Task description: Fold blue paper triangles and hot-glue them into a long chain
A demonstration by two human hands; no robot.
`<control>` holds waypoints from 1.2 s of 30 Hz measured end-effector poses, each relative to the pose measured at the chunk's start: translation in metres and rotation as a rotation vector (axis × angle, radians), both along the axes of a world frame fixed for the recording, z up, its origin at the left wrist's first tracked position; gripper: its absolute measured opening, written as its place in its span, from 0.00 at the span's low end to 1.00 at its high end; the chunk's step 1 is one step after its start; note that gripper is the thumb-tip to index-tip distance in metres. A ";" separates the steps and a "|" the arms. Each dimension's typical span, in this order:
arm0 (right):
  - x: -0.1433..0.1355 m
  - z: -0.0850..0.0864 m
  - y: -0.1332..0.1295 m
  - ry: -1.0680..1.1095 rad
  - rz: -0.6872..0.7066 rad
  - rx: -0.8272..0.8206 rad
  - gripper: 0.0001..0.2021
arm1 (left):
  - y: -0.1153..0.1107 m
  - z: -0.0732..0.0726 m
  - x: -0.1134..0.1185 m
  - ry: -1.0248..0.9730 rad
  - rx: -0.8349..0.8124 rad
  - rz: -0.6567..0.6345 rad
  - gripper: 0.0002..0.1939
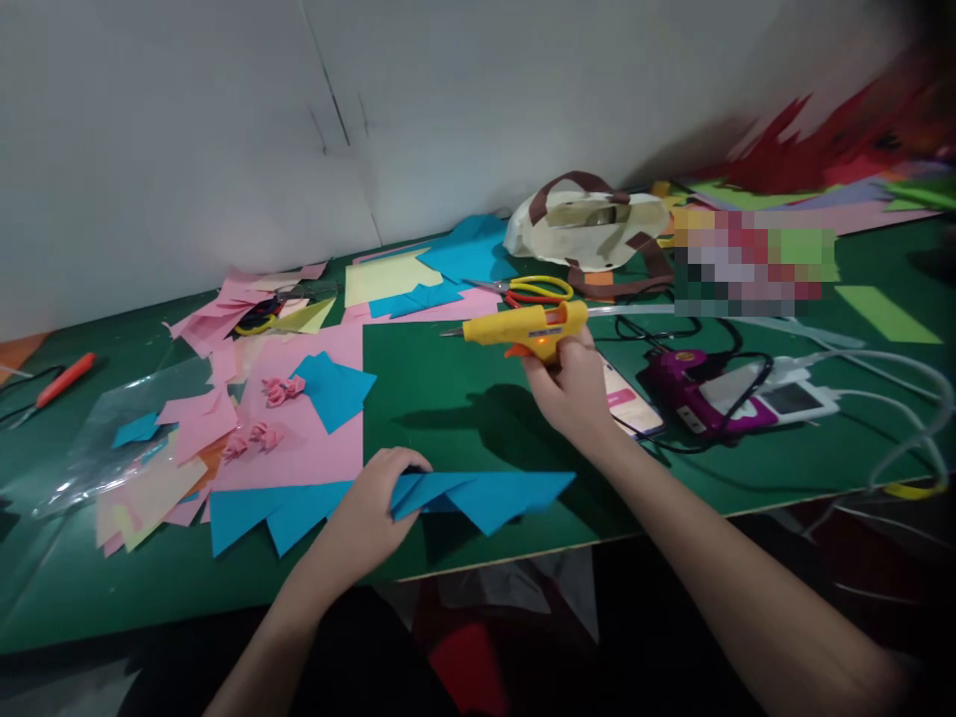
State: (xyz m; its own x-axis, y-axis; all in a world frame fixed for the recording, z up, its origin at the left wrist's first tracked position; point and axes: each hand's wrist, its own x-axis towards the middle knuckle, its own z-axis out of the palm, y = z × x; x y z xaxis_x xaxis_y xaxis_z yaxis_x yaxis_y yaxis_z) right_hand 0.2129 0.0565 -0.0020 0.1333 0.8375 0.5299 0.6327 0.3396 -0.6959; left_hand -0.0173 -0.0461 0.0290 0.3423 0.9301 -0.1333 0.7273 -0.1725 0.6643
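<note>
My right hand [574,386] is wrapped round the handle of a yellow glue gun [515,327], held above the table with its nozzle pointing left. A small orange light glows on its side. Near the table's front edge, my left hand [373,513] grips a strip of overlapping blue folded paper triangles [493,498]. The strip runs out on both sides of the hand, and the left part lies along the lower edge of a pink paper sheet [321,453]. On that sheet rest small pink paper flowers [282,390] and a blue paper piece [334,388].
Scissors [542,290] lie behind the glue gun, beside a cream bag [590,234] with brown handles. At right are a phone [627,398], a purple power adapter [691,398] and tangled cables. Paper scraps [141,488] and an orange-handled tool [66,380] lie left.
</note>
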 end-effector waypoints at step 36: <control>-0.001 -0.003 -0.016 -0.518 0.365 -0.229 0.13 | 0.023 -0.009 -0.003 -0.208 -0.012 0.493 0.19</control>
